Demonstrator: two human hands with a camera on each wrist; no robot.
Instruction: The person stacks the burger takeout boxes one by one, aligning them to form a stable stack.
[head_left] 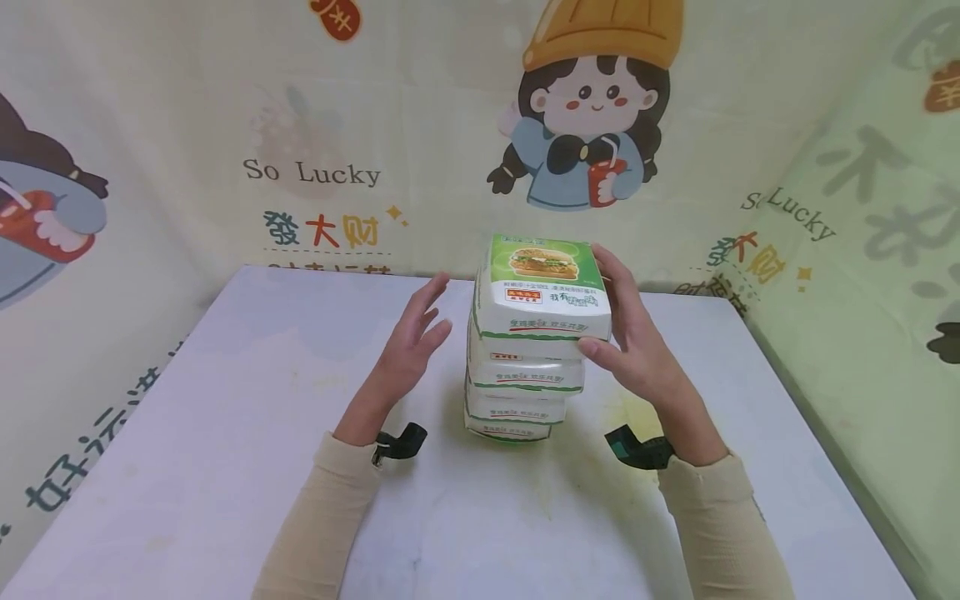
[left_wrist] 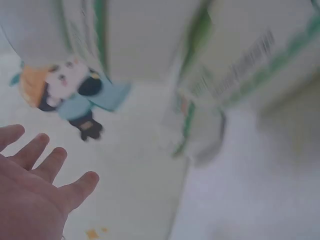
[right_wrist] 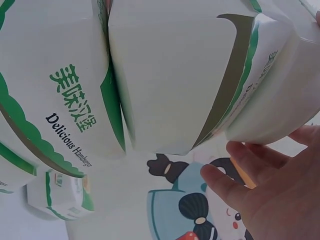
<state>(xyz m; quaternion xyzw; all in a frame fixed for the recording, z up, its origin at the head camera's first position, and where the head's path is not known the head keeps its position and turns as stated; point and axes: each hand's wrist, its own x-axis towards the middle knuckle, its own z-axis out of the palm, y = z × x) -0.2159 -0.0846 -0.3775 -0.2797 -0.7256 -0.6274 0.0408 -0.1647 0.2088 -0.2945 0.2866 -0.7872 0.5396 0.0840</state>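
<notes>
1. A pale fabric backdrop (head_left: pixel 435 117) closes in the space behind and at both sides, printed with a cartoon girl (head_left: pixel 592 125) in an orange knit hat, black "So Lucky" lettering (head_left: pixel 311 172) and Chinese characters.

2. In front of it stands a white table (head_left: pixel 187 417), with faint yellowish marks on its top, mostly right of the middle.

3. On the table, about midway between the two forearms, rises a stack of white and green paper hamburger boxes; four tiers can be made out from the head.

4. The top hamburger box (head_left: pixel 540 325) shows a green lid panel with a printed burger (head_left: pixel 543 263). The lower hamburger boxes (head_left: pixel 525 379) sit beneath it, their fronts bearing a wavy green line and a red underline.

5. The right hand (head_left: pixel 641 346) grips the top box at its right side: the thumb lies on the near right corner, the other fingers reach round the far right corner. From the right wrist, some fingers (right_wrist: pixel 260 157) touch a box's lower edge, with gaps between them.

6. The left hand (head_left: pixel 405 350) is held up left of the stack, near but not touching it. Its fingers (left_wrist: pixel 59 156) are spread, the boxes beyond their tips blurred in the left wrist view.

7. Both forearms wear beige sleeves (head_left: pixel 322 517), and a black device (head_left: pixel 405 442) sits at each wrist.
</notes>
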